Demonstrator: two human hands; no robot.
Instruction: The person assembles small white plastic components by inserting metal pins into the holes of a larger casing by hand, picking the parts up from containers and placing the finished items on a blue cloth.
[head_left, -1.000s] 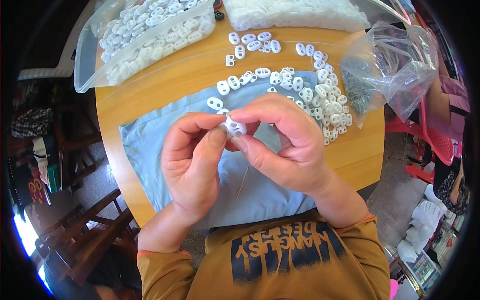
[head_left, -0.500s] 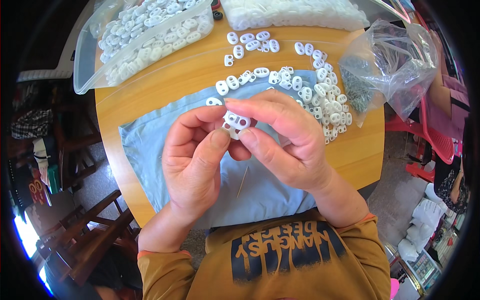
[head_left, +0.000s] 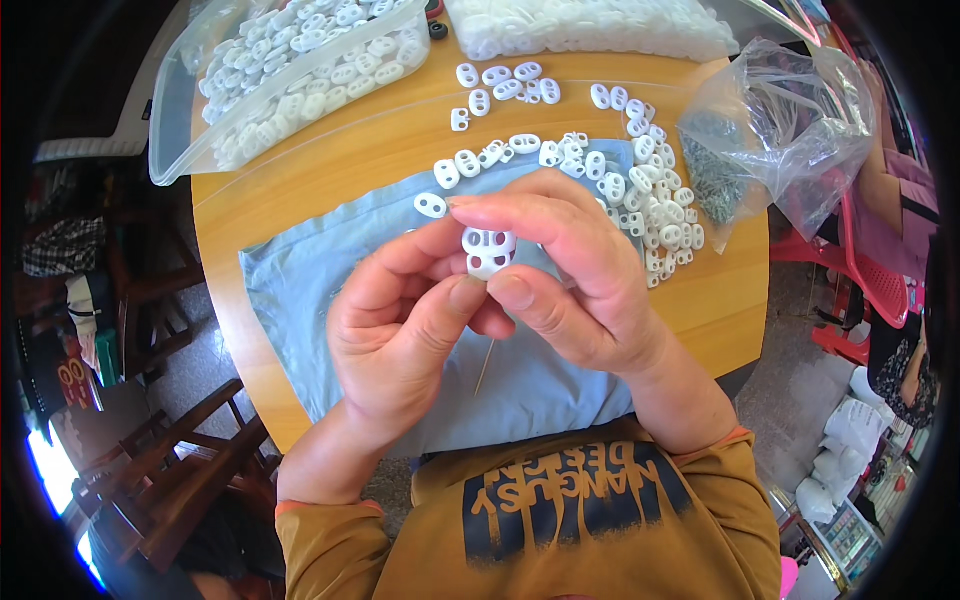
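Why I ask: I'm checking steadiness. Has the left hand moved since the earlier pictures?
Yes: the left hand has shifted slightly, its thumb tip going right and a little downward in view, judged against the thin stick on the blue cloth.

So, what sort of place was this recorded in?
Likely a small workshop or home used for handwork: many white plastic pieces lie loose on a wooden table, with a clear bin full of more and a plastic bag of small greyish bits.

A wooden desk (head_left: 728, 310) bears a blue cloth (head_left: 300, 285), scattered white plastic pieces (head_left: 660, 215), two clear containers (head_left: 183, 120) and a transparent bag (head_left: 790, 110).
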